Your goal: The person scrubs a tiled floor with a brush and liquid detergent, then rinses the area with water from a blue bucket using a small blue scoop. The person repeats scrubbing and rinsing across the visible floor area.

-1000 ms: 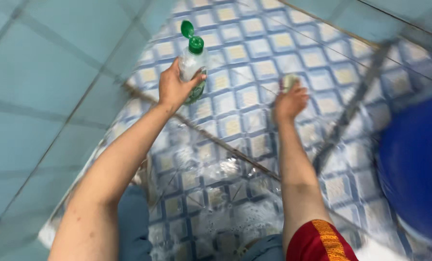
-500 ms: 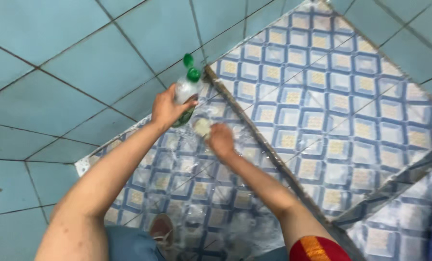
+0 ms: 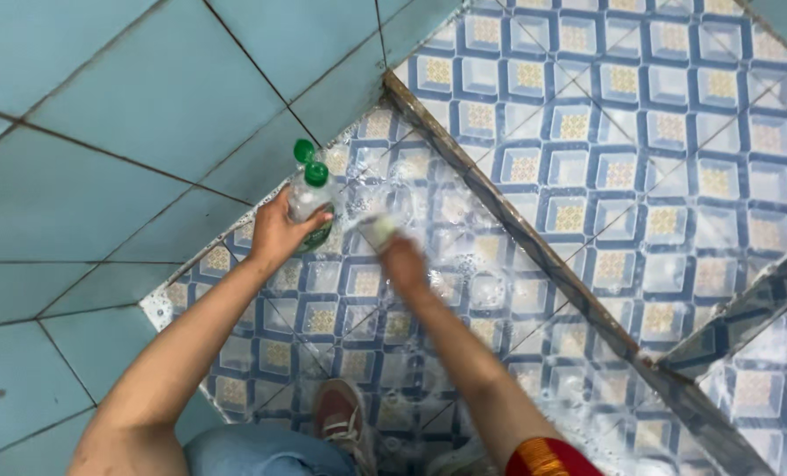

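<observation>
Plain pale blue wall tiles (image 3: 120, 106) with dark grout lines fill the upper left and left of the frame. A patterned floor (image 3: 605, 167) of blue and white squares with yellow centres covers the right and middle, wet and glossy with soapy foam toward the lower centre. A dark raised ridge (image 3: 534, 251) runs diagonally from upper centre to lower right, and a 2nd dark strip (image 3: 746, 308) branches off at the right edge. A reddish shoe (image 3: 341, 414) stands on the wet floor at the bottom centre, beside blue trouser fabric (image 3: 261, 451).
</observation>
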